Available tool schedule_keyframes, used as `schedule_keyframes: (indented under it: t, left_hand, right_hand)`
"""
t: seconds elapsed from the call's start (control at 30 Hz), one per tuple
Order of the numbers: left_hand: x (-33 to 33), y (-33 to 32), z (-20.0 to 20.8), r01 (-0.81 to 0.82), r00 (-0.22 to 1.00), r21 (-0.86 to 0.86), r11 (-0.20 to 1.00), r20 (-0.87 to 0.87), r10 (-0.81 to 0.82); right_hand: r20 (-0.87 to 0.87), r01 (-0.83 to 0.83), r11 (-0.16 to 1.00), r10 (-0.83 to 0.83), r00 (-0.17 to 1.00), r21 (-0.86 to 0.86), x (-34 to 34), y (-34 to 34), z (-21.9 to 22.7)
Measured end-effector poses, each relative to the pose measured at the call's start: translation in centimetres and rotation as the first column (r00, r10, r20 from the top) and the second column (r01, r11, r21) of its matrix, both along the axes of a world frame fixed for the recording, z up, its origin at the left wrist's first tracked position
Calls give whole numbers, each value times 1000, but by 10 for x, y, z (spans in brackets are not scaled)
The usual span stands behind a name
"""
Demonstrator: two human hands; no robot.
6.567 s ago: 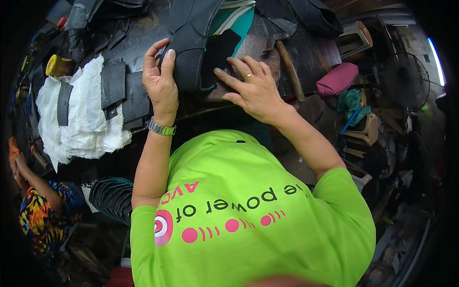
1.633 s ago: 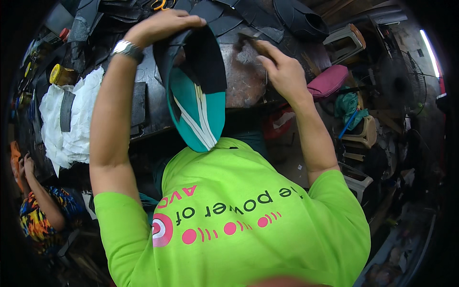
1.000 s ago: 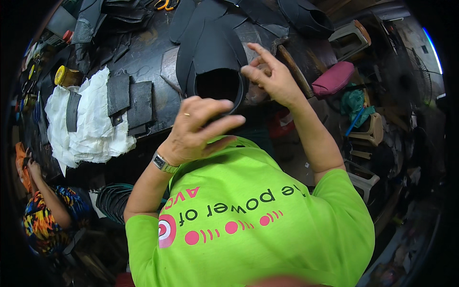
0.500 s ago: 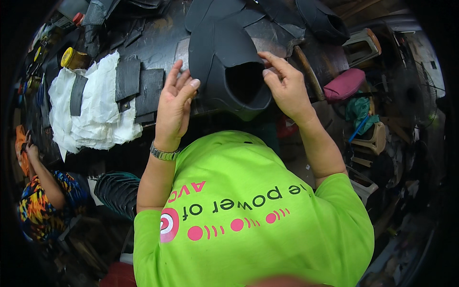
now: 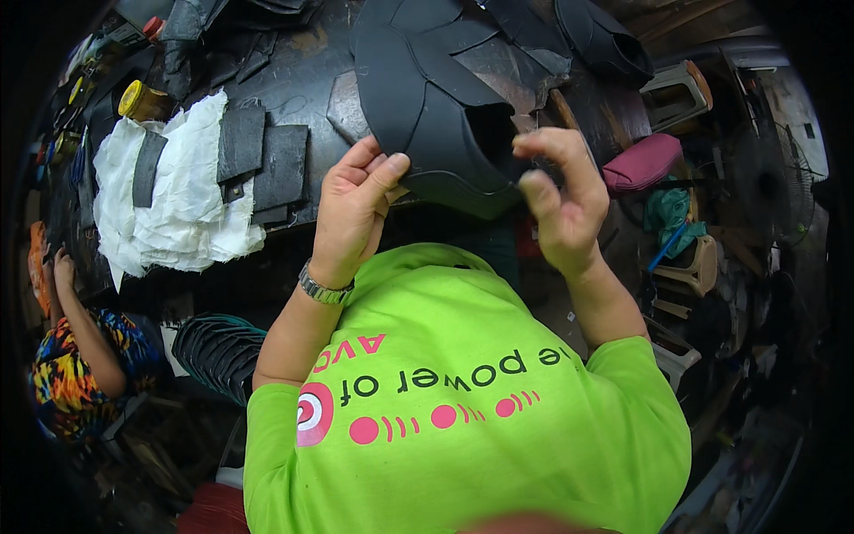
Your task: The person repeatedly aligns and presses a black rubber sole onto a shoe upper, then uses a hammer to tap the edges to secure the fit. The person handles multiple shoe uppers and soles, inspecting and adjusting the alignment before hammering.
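A black shoe upper (image 5: 427, 116) with a dark round opening lies at the near edge of the dark workbench, tilted so that the opening faces right. My left hand (image 5: 360, 200), wearing a metal watch, pinches the upper's lower left edge between thumb and fingers. Beside the opening is my right hand (image 5: 569, 191), its thumb and forefinger curved and apart, somewhat smeared by motion. Nothing shows between those fingers; whether a fingertip touches the rim I cannot tell.
White cloth (image 5: 169, 209) with several black leather pieces (image 5: 240, 142) lies left, near a yellow-lidded jar (image 5: 142, 101). Another black upper (image 5: 605, 44) sits far right. A maroon pouch (image 5: 642, 162) and plastic stools are at right. Another person (image 5: 80, 365) sits at far left.
The upper has turned, its opening shifting right. My left hand has moved right and now grips its edge. My right hand has moved right and down, off the rim's top.
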State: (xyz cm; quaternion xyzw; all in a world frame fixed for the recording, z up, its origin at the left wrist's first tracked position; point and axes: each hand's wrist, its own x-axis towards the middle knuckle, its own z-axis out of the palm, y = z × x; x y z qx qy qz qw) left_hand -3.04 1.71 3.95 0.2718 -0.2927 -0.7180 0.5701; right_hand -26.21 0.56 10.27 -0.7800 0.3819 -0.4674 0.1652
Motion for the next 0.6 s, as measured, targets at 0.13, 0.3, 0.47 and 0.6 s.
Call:
schedule_keyframes:
  t: [0.13,0.3,0.47,0.6]
  left_hand:
    - [-6,-1,18,55,997,-72,996,-46,-59]
    - [-10,-7,32,109,984,-16,994,-143,-110]
    - [-13,-4,34,43,985,-12,999,-164,-45]
    - [-9,-6,30,39,999,-22,999,-12,-39]
  right_hand:
    - [106,10,968,-38,994,250,1,16,4]
    - [483,-161,856,-115,868,492,2,15,-2]
    - [520,-266,794,-73,851,547,1,12,5]
    - [342,-225,762,5,940,608,-3,17,9]
